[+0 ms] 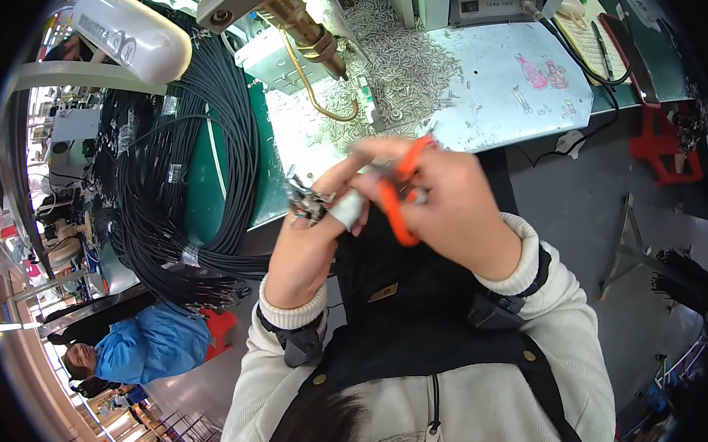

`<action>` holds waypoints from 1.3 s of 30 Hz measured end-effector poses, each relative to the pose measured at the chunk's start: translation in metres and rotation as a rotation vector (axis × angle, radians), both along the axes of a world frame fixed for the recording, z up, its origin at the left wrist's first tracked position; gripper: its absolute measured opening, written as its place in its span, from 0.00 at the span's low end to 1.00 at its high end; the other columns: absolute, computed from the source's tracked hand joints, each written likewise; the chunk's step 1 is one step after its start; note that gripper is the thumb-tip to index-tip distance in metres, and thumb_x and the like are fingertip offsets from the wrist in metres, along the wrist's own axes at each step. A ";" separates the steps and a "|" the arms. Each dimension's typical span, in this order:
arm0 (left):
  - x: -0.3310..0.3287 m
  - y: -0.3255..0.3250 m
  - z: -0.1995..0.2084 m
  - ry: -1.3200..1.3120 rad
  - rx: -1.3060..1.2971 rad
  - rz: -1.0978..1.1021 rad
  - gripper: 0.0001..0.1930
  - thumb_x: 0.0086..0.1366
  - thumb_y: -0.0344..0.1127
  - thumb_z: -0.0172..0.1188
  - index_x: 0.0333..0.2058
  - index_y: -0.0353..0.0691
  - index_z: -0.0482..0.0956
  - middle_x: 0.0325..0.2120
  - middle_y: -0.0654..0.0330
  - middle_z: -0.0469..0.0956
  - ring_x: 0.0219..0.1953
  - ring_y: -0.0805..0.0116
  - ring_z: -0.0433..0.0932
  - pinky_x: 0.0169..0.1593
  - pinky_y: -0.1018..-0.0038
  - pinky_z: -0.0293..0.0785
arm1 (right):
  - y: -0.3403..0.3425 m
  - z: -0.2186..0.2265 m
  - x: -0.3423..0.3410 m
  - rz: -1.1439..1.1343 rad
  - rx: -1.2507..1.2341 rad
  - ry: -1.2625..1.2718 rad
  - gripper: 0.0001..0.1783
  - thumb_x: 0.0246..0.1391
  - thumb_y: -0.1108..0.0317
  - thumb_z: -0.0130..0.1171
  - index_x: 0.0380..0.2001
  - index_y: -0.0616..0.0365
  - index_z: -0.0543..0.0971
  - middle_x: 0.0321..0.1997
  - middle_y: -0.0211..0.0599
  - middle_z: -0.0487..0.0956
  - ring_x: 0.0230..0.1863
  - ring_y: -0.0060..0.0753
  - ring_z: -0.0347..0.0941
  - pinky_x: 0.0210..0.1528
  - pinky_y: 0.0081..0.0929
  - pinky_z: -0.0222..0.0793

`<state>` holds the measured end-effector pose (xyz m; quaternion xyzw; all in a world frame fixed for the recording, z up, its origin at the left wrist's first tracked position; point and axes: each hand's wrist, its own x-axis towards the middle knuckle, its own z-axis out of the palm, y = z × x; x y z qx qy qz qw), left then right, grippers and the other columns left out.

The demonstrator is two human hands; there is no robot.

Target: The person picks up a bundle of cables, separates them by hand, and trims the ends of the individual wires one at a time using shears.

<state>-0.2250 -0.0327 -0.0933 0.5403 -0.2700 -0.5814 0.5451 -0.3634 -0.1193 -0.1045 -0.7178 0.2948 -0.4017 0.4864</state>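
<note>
My left hand [305,250] is closed round a small bunch of cable ends [307,201] with shiny metal tips and thin coloured wires. A white wrap [347,208] covers one of its digits. Close beside it, my right hand [457,206] grips an orange-handled hand tool [398,215]. Fingers and motion blur hide its jaws, so I cannot tell whether they are pliers or scissors. Both hands meet in front of my black apron, just off the near edge of the bench.
A machine head with a brass nozzle [322,46] and bent copper tube stands over a worktop littered with small metal pieces [412,73]. Coiled black cables [232,121] lie at left. A notebook [587,41] and phone [630,59] are far right. A person in blue [155,343] sits lower left.
</note>
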 end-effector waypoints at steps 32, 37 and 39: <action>0.007 0.018 0.006 0.398 0.014 0.006 0.16 0.54 0.24 0.50 0.42 0.35 0.62 0.19 0.60 0.68 0.12 0.80 0.57 0.15 0.85 0.52 | 0.005 -0.032 0.002 0.092 -0.552 -0.202 0.16 0.37 0.79 0.61 0.34 0.58 0.76 0.26 0.33 0.78 0.18 0.26 0.72 0.17 0.16 0.64; -0.002 0.015 0.006 0.116 0.027 0.095 0.12 0.51 0.20 0.53 0.36 0.34 0.68 0.20 0.66 0.68 0.14 0.83 0.59 0.18 0.86 0.54 | 0.014 -0.022 -0.004 0.116 -0.373 -0.060 0.14 0.39 0.81 0.59 0.33 0.59 0.76 0.23 0.33 0.77 0.18 0.26 0.72 0.19 0.16 0.66; -0.012 0.015 0.002 -0.117 -0.027 0.142 0.11 0.50 0.19 0.55 0.34 0.34 0.69 0.20 0.66 0.68 0.16 0.83 0.60 0.19 0.86 0.55 | 0.018 -0.022 -0.004 0.060 -0.366 0.014 0.11 0.41 0.80 0.58 0.32 0.61 0.75 0.23 0.34 0.77 0.20 0.24 0.73 0.22 0.16 0.68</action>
